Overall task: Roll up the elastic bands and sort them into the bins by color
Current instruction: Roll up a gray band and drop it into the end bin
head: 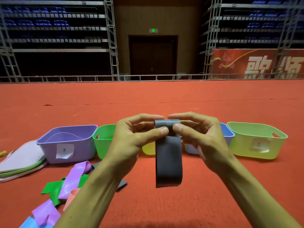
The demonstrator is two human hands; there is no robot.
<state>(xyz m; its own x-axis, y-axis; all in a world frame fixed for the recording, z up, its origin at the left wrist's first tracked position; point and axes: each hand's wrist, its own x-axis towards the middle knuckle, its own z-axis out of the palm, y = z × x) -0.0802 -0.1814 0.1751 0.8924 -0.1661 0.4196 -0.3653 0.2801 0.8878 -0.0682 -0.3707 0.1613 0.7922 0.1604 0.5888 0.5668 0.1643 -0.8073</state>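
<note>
Red carpet (213, 195); both hands (169, 134) pinch grey band (169, 162) hanging vertically.

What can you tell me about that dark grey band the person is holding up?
The dark grey band is a wide, flat, matte loop that looks rubbery. Its top is rolled over a turn or so, pinched between the thumb and fingers of the left hand and right hand. The rest hangs straight down, clear of the red carpet.
</note>
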